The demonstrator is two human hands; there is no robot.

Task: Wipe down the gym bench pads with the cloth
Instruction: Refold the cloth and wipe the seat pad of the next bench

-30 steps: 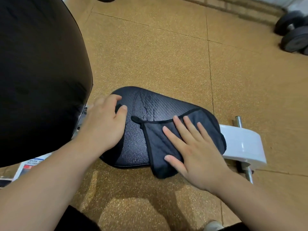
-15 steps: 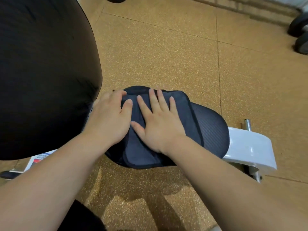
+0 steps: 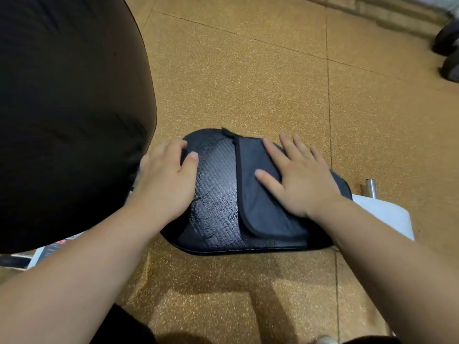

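- Cloth (image 3: 258, 194) lies on the right half of the bench seat pad (image 3: 216, 194); it is dark grey with black trim, and its near edge is folded over on itself.
- Half a second ago it covered the left half of the pad, hard against the left hand. Now it sits further right, with a strip of bare textured pad showing between the two hands.
- A second ago it was at the right end, so it has gone left and come most of the way back.
- Right hand (image 3: 300, 180) is flat on top of the cloth, fingers straight and spread, palm down and pinching nothing. It has moved right with the cloth.
- Left hand (image 3: 164, 187) is at the left end of the seat pad, same spot as before. Its fingers curl over the far edge and the thumb lies on the top face, gripping the pad.
- The hands touched half a second ago; now they are apart.
- Large black back pad (image 3: 69, 108) fills the left side, just beside the left hand.
- White frame piece (image 3: 387, 217) and a metal peg (image 3: 370, 187) stick out past the pad's right end.
- Cork-coloured floor (image 3: 248, 70) lies below, with dark weights (image 3: 447, 45) blurred at the top right.
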